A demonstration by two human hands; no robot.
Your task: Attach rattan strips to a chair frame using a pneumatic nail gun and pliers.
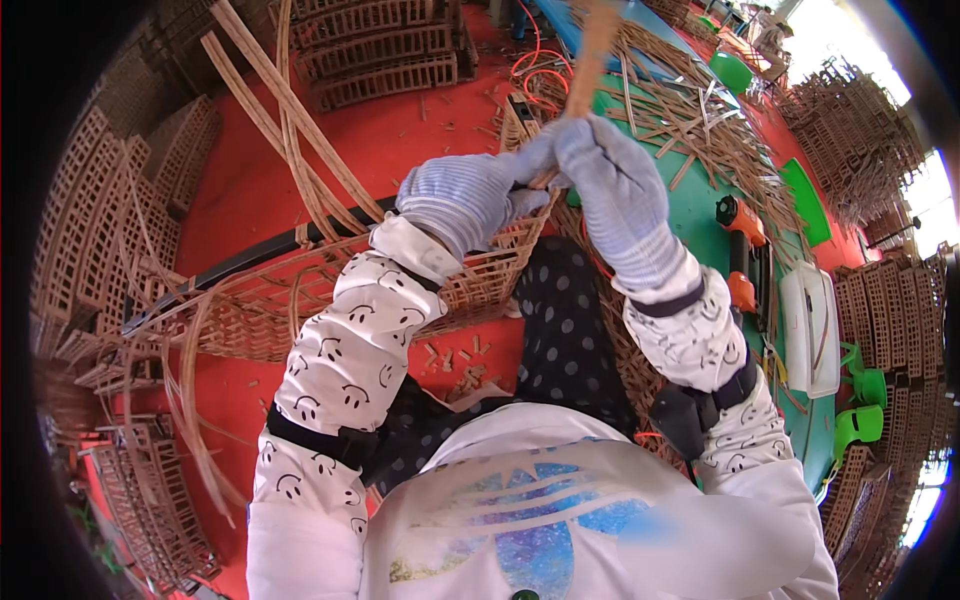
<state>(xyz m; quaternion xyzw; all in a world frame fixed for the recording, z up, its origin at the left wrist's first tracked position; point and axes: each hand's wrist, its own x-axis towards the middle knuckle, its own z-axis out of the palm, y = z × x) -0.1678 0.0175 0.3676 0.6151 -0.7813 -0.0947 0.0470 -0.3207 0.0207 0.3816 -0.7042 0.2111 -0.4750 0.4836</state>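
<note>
A woven basket (400,300) of brown strips lies across my lap, with a long black bar (250,258) along its upper edge. My left hand (460,200), in a striped grey-blue glove, is closed at the basket's right corner, its fingertips partly hidden. Beside it, my right hand (620,200) in a matching glove is closed around a flat brown strip (592,75). The strip points up and away from me, blurred at its far end, and its lower end meets the basket's corner. Long pale strips (290,120) rise from the basket's left part.
A green table (700,210) at my right carries a heap of loose strips (680,100), an orange-and-black power tool (742,255) and a white tray (810,330). Stacked brown lattice pieces (375,50) stand around the red floor (240,180). Small offcuts (465,370) lie below the basket.
</note>
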